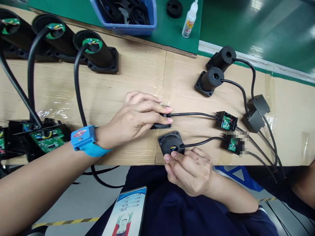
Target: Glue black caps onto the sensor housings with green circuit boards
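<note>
My left hand (pixel 137 114), with a blue wrist strap (pixel 85 140) on its wrist, is closed round a flat black flanged part (pixel 161 125) lying on the cardboard. A black cable (pixel 194 114) runs from that part to a small green circuit board in a black box (pixel 226 121). My right hand (pixel 190 170) pinches the near edge of a second black square-flanged part (pixel 170 143) with coloured wires showing in its middle. Its cable leads right to another small circuit board (pixel 232 144).
Cardboard (pixel 128 82) covers the bench. Three tall black tubes with cables (pixel 97 52) stand at the back left, two shorter ones (pixel 213 78) at the back right. Open boards (pixel 46 137) lie far left. A blue bin (pixel 128 14), a glue bottle (pixel 190 21). A phone (pixel 128 211) rests on my lap.
</note>
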`<control>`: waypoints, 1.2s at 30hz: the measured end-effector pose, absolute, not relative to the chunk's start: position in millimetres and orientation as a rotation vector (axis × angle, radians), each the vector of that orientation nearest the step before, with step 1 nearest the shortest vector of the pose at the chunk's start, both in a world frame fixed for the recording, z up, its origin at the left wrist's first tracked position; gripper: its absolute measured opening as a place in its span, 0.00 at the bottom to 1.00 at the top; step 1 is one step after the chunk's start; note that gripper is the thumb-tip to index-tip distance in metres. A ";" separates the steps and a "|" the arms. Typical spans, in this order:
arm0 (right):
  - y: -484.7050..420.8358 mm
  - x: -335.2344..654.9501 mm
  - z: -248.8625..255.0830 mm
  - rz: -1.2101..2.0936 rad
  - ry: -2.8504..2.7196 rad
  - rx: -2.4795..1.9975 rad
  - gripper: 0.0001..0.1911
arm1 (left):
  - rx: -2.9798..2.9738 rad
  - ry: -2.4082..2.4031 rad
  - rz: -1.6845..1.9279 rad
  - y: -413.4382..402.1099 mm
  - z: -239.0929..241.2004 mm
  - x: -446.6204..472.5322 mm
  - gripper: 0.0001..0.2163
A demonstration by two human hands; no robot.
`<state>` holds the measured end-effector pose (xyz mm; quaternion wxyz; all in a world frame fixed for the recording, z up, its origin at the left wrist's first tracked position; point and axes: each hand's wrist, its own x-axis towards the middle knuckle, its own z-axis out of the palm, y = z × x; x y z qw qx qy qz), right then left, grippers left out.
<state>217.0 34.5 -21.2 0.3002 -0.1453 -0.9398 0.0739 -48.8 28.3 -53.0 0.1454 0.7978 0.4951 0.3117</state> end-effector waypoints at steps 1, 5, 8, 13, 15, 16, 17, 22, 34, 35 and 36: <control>34.4 216.8 -19.5 0.189 -2.514 -0.382 0.09 | 2.309 1.436 0.906 28.1 -52.7 -48.1 0.14; 35.6 221.8 -13.1 0.262 -2.583 -0.372 0.05 | 2.373 1.435 0.953 24.3 -49.6 -43.5 0.13; 41.1 226.1 -4.4 0.466 -2.618 -0.423 0.05 | 2.367 1.412 0.949 19.6 -45.0 -39.5 0.12; 64.6 216.3 21.5 0.300 -2.767 -0.585 0.10 | 2.302 1.397 0.891 16.9 -39.3 -36.6 0.22; 78.0 207.4 30.9 0.315 -2.915 -0.602 0.12 | 2.253 1.390 0.905 16.8 -38.2 -35.7 0.22; 84.7 202.7 34.5 0.412 -2.985 -0.591 0.13 | 2.226 1.391 0.904 16.3 -37.5 -35.0 0.22; 91.0 197.9 37.4 0.542 -3.041 -0.579 0.14 | 2.202 1.400 0.899 15.6 -36.6 -34.0 0.21; 106.9 174.2 46.6 1.051 -3.244 -0.738 0.21 | 2.169 1.446 0.865 8.2 -31.6 -27.4 0.20; 106.1 162.1 55.0 0.936 -3.368 -0.545 0.13 | 2.163 1.387 0.778 14.2 -41.8 -25.6 0.27; 105.2 164.5 58.5 0.905 -3.331 -0.513 0.10 | 2.156 1.394 0.778 12.0 -40.8 -26.7 0.28; 102.8 166.0 62.3 0.817 -3.260 -0.511 0.08 | 2.146 1.397 0.778 8.5 -38.5 -27.8 0.27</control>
